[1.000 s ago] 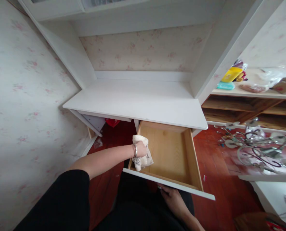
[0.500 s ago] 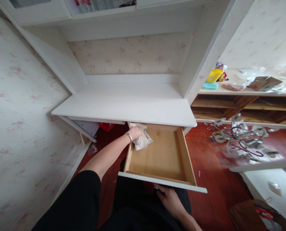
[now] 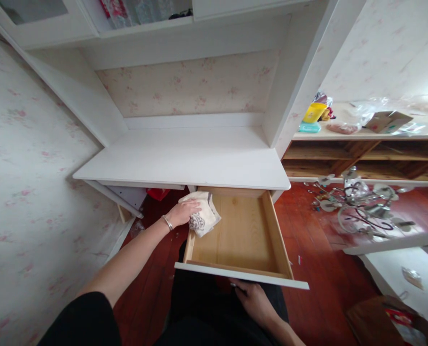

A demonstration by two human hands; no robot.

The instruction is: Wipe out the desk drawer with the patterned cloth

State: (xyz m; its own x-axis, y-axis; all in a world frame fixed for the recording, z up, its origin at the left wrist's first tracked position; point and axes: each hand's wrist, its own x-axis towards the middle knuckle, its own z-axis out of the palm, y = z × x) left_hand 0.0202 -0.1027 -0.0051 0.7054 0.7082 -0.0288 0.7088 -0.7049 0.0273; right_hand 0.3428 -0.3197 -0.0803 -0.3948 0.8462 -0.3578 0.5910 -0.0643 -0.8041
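Note:
My left hand (image 3: 185, 211), with a bracelet at the wrist, lies over a cream cloth with a dark printed pattern (image 3: 206, 218) and holds it against the left side wall of the pulled-out drawer (image 3: 248, 226). The cloth hangs partly down inside that wall. Below the drawer's white front panel (image 3: 241, 275), my right hand (image 3: 255, 300) grips the lower edge; its fingertips are partly hidden there. The wooden drawer bottom shows to the right of the cloth.
Above the drawer is a white desk top (image 3: 185, 154) with a hutch. A chandelier (image 3: 369, 206) lies on the red wooden floor to the right. Behind it stands a low wooden shelf (image 3: 318, 153) bearing bags and a box. A brown bag (image 3: 372, 317) sits at lower right.
My left hand has moved left and toward me with the cloth, from inside the drawer's back left onto its left wall; its fingers look flatter. My right hand stays at the front panel.

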